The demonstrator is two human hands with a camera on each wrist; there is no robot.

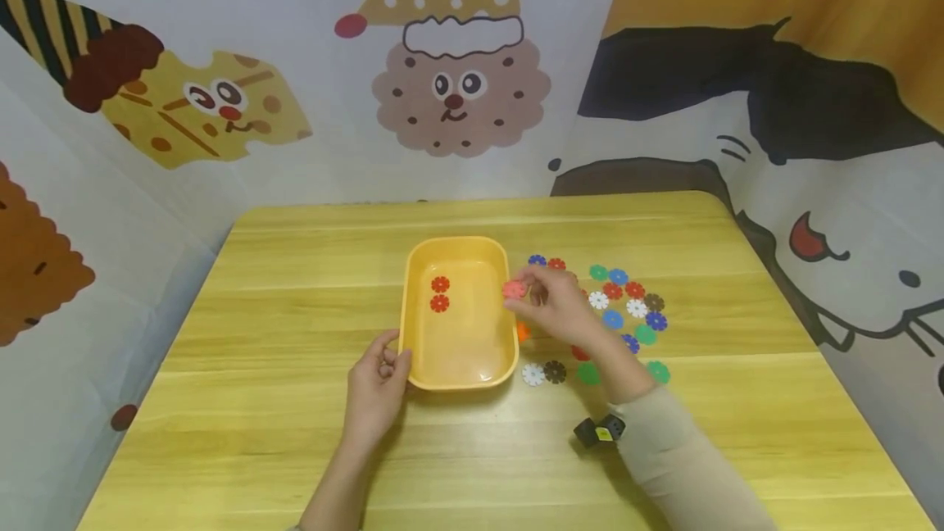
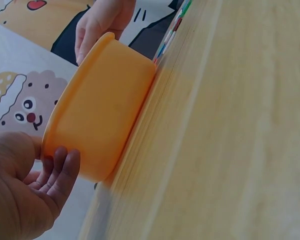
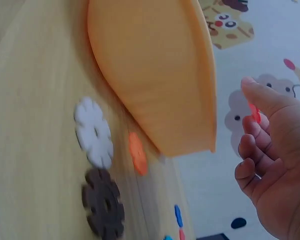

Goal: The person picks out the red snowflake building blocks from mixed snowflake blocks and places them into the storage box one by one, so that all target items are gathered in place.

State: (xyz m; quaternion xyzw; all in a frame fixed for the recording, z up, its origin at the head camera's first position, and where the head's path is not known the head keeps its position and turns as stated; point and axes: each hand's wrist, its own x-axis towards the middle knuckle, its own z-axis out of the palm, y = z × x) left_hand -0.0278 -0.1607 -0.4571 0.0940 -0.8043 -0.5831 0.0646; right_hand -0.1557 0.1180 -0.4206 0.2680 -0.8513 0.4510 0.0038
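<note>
A yellow-orange plastic tray lies on the table, with two red notched discs inside, one above the other. At the tray's near left side my left hand grips the rim; the left wrist view shows fingers against the outer wall. My right hand pinches a pinkish-red notched disc between thumb and fingers at the tray's right rim. In the right wrist view, that red disc is mostly hidden by the fingers.
Right of the tray lie several flower-shaped discs: white, dark brown, blue, green and red. An orange disc sits close beside the tray. A small black object is near the right sleeve. Printed cloth hangs behind the table.
</note>
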